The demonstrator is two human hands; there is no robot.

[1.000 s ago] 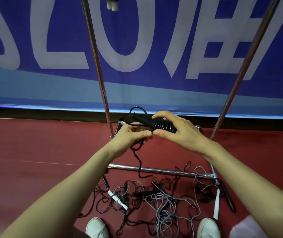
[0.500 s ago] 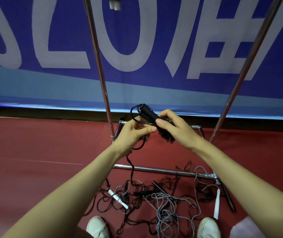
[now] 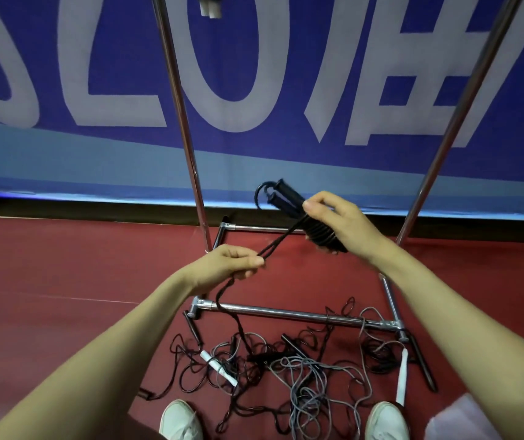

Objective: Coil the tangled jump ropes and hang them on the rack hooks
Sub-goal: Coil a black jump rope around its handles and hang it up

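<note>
Right hand [image 3: 340,223] is up in front of the rack [image 3: 264,229], fingers curled tight round a pair of black handles [image 3: 287,198] held side by side and tilted up to the left, with turns of black cord [image 3: 281,239] wound round their lower part. Left hand [image 3: 225,265] sits lower and to the left, thumb and fingers pinched on a doubled length of that cord, and the two strands run taut between the hands. Below the left hand the cord drops, crosses in front of the low bar [image 3: 286,313] and runs into the pile [image 3: 286,366] on the red floor [image 3: 48,265]. And what a pile: black and grey ropes looped over one another, a white handle [image 3: 219,368] on its left side, a second white handle [image 3: 402,376] at the right by the rack's foot, black handles poking out of the loops. A few loops cross the low bar itself. The left post [image 3: 179,106] and right post [image 3: 464,106] rise in chrome, the right hand between them. Behind, a blue banner [image 3: 254,74] with big white letters fills the wall. At the bottom edge, the left shoe [image 3: 179,422] and right shoe [image 3: 386,422] stand at the near side of the tangle, and pale pink cloth [image 3: 464,417] shows by the right forearm.
</note>
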